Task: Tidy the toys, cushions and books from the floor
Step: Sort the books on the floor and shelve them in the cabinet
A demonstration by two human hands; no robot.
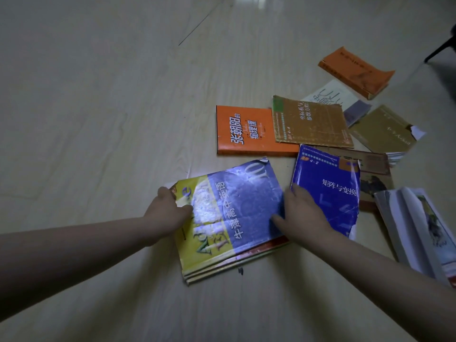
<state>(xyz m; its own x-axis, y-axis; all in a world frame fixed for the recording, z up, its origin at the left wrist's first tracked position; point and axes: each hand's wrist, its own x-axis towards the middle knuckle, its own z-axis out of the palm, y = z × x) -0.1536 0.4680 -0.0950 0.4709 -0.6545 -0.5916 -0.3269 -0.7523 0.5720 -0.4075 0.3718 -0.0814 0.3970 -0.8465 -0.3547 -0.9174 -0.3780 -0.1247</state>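
Observation:
A small stack of books topped by a yellow-and-blue book (229, 218) lies on the pale floor in front of me. My left hand (170, 213) grips the stack's left edge, thumb on the cover. My right hand (301, 213) grips its right edge, thumb on the cover, and lies partly over a blue book (330, 186) beside it. Beyond lie an orange book (246, 132), a brown book (311, 122), a white book (333, 95), an olive book with a torn corner (385, 130) and a thick orange book (355, 70).
A brown book (375, 169) sits under the blue one. An open white book (419, 230) lies at the right edge. A dark furniture leg (439, 49) stands at the top right. The floor to the left is bare wood-pattern planks.

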